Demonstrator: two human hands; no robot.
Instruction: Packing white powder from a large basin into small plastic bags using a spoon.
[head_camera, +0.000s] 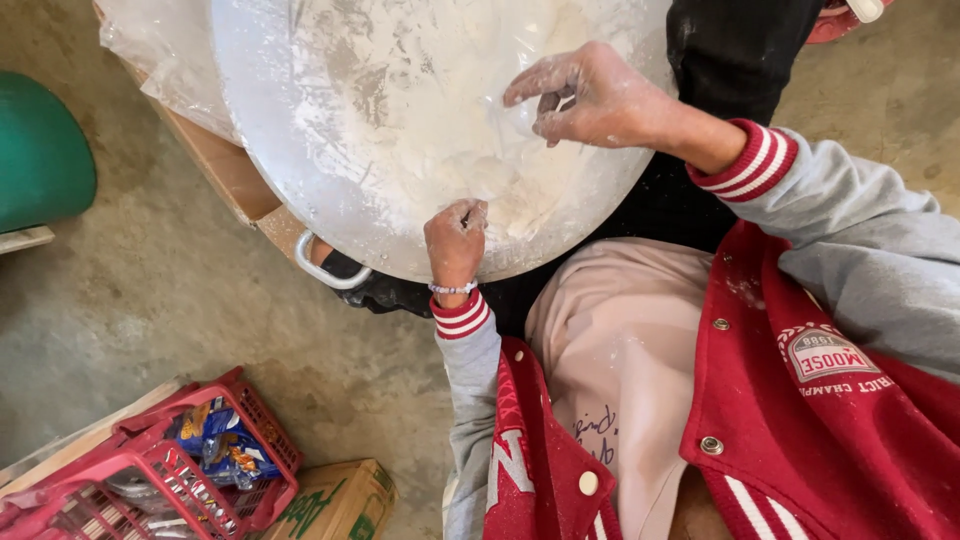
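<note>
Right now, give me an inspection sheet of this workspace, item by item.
Surface: large round metal pan, floured, resting on a cardboard box.
Job's things: pale dough spread across the pan.
Clutter: red plastic basket with packets, carton, plastic sheet.
Hands: left hand closed at the pan's near rim, floured; right hand floured, fingers curled, over the dough.
Cables: nothing seen.
Surroundings: concrete floor, green object at left.
</note>
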